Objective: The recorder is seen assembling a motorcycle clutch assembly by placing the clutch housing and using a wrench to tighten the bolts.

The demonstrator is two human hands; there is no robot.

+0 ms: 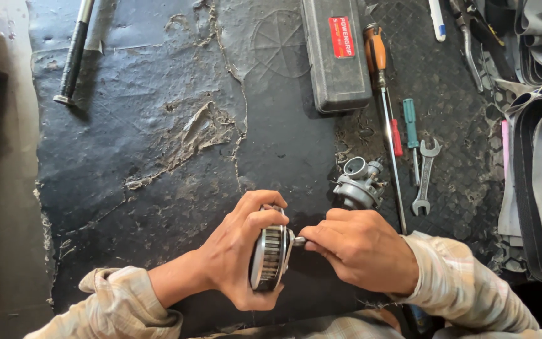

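Head view: grey case (pixel 335 56) with red label at 12 o'clock; left hand (pixel 243 251) grips a ribbed metal part (pixel 270 257), right hand (pixel 359 248) pinches its stub (pixel 298 240), tip hidden.

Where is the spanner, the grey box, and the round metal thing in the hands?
spanner (pixel 424 177), head view, on its flat shank.
grey box (pixel 335 66), head view, on its lid below the red label.
round metal thing (pixel 271 254), head view, on its ribbed edge, held by the left hand (pixel 241 248).
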